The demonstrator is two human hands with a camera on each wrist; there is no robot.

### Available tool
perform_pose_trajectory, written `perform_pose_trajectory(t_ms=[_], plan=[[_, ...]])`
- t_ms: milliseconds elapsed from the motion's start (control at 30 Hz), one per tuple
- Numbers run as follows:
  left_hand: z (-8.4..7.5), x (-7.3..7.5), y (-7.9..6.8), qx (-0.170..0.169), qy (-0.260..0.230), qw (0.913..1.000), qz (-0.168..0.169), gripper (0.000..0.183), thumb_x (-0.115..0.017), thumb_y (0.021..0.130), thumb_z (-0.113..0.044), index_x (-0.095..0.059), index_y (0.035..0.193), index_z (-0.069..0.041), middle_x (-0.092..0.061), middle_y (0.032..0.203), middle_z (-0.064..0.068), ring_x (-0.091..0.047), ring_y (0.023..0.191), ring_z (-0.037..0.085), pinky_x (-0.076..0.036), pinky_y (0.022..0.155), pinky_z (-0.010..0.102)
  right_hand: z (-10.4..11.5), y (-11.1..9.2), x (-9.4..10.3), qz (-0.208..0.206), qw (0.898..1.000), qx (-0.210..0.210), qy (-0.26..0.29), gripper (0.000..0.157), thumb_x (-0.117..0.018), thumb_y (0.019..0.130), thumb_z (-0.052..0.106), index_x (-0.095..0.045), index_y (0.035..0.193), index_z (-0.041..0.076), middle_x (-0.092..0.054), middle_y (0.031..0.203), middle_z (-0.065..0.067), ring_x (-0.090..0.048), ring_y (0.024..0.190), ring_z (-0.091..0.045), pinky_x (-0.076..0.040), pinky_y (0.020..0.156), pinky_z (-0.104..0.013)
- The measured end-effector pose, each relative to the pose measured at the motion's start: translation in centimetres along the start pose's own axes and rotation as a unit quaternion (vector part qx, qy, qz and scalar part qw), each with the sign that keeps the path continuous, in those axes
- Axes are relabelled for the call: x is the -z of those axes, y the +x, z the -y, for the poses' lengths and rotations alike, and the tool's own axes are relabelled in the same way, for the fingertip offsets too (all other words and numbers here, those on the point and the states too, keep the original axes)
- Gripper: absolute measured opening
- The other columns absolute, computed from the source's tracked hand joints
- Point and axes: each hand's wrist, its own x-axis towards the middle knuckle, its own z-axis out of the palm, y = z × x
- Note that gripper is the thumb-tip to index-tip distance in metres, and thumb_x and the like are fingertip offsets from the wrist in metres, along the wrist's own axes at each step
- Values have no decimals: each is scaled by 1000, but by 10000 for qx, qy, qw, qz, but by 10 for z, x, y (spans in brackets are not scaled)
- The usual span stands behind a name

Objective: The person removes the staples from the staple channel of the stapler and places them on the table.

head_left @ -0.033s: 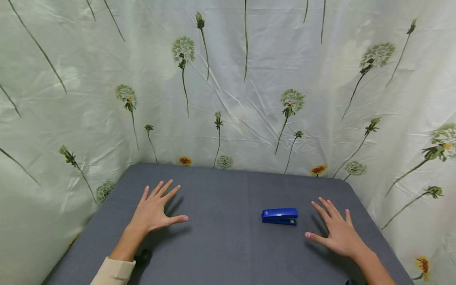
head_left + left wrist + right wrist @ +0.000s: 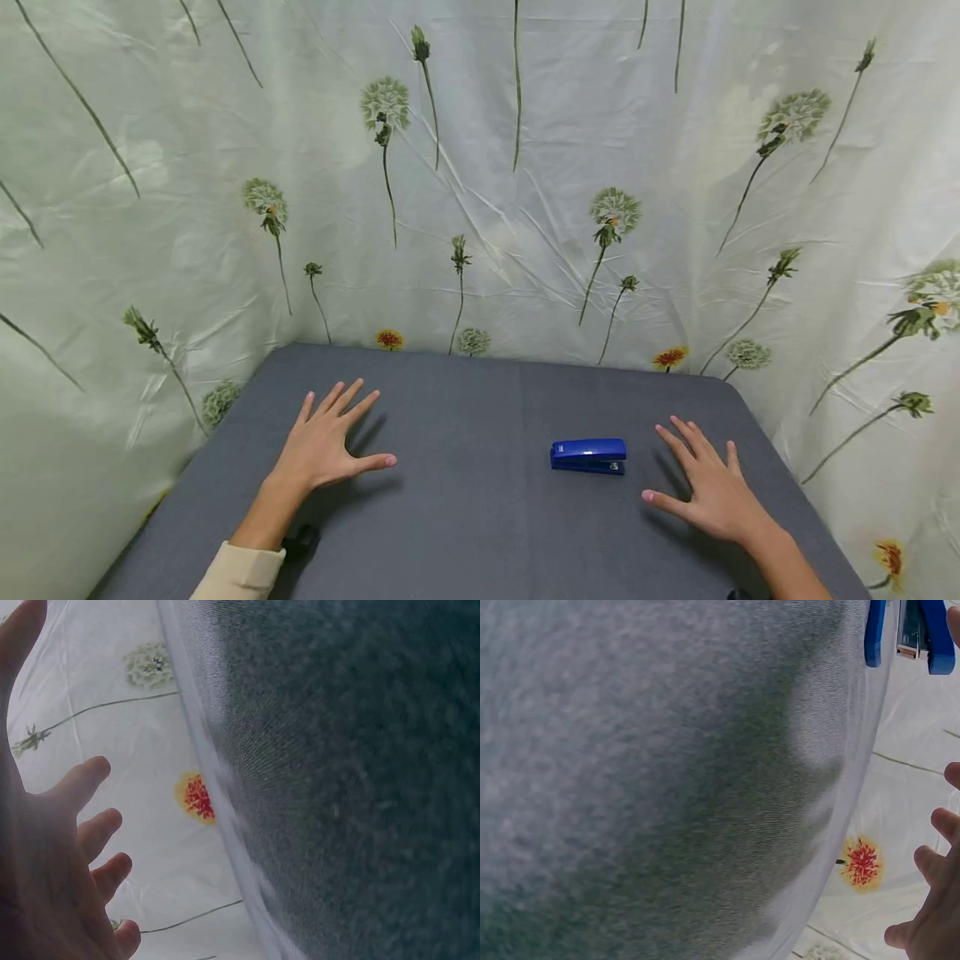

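blue stapler [image 2: 588, 450]: tabletop [image 2: 465, 517], right of centre, just left of right hand [image 2: 716, 496] | likely light, stiff, slick; grip across mid-body | right, left hand [image 2: 317, 448]: fingers [image 2: 677, 448] spread wide, holding nothing

Spread left hand [image 2: 52, 851], flowered curtain [image 2: 142, 750] behind

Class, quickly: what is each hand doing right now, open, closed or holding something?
Left hand: open, fingers spread, holding nothing.
Right hand: open, fingers spread, holding nothing; the stapler is apart from it.
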Motion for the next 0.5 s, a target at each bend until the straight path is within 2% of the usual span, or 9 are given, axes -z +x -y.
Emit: perform_pose_trajectory(t_ms=[333, 500], plan=[[-4, -5, 5, 27, 16, 9999, -109, 113, -52, 60, -94, -32, 152, -32, -28, 160, 5, -25, 147, 34, -9, 116, 61, -4, -4, 0, -182, 9998, -44, 50, 98, -69, 77, 65, -25, 155, 26, -24, 158, -13, -24, 142, -45, -6, 101, -80], [-5, -5, 5, -40, -70, 9998, -169, 113, -54, 60, -93, -35, 152, -30, -31, 158, 6, -29, 145, 35, -12, 116, 61, -6, -5, -3, -241, 9995, -16, 194, 96, -69, 78, 63, -25, 155, 26, -26, 158, -12, -25, 142, -45, -5, 104, -78]])
